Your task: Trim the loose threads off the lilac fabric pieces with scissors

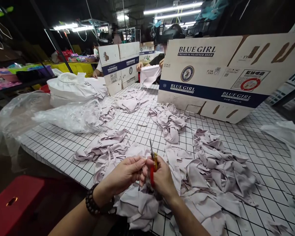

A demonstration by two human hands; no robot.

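Lilac-grey cloth (137,205) lies in crumpled heaps all around the scissors (155,160), one of them just below, under the hands. From my remote seat, I see the right hand (163,178) wrapped about the scissors' handles, blades pointing away from the body, probably so its fingertips stay usable. The left hand (127,172) pinches its fingers narrow just beside the scissors; I cannot tell whether fabric or thread is between them. Beneath the scissors spreads a checked tablecloth (71,141). Beyond them stand a beer box (201,73) and, past it, a co-worker's hand (139,67) and strip lights (173,8); to their lower left, a red stool (22,206).
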